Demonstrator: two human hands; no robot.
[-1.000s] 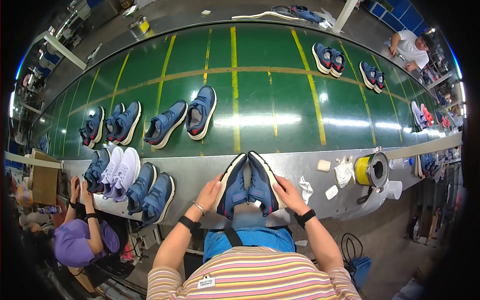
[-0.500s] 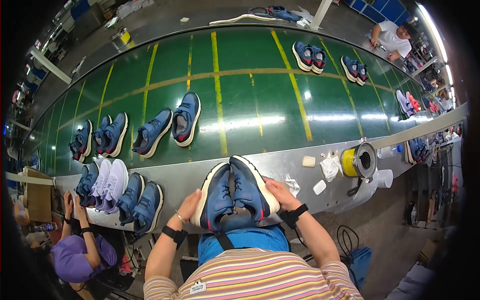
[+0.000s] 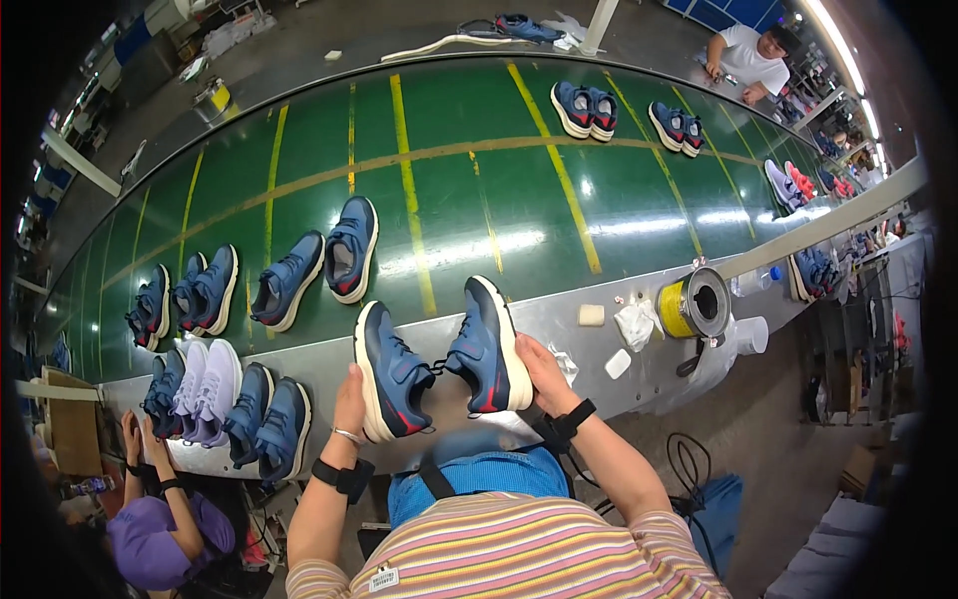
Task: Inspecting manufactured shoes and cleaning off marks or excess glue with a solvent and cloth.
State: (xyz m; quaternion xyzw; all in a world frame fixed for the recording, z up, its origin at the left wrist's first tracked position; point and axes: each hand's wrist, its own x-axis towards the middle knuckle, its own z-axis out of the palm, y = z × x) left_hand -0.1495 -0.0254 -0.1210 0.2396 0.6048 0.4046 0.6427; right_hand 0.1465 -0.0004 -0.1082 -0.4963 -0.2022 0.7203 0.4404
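In my left hand [image 3: 349, 407] is a blue sneaker [image 3: 391, 371] with a white sole and red trim, its toe pointing away from me. My right hand [image 3: 544, 377] grips another blue sneaker [image 3: 483, 344] of the same look by its outer sole. A gap separates the two, and something short and dark, perhaps a lace, spans it. Both are held over the near metal ledge [image 3: 589, 364]. Fingers of each hand are partly hidden behind the soles.
Several blue sneakers [image 3: 351, 250] stand on the green conveyor belt [image 3: 469, 210]. At left on the ledge are lavender sneakers [image 3: 215, 391] among blue ones, near a co-worker's hands [image 3: 140, 439]. To my right sit a yellow-banded can [image 3: 679, 309], crumpled tissue [image 3: 635, 324] and a beige block [image 3: 591, 315].
The two sneakers, pressed together before, are now parted and tilted away from each other. My left hand has moved left and my right hand slightly left. The whole view has shifted a little.
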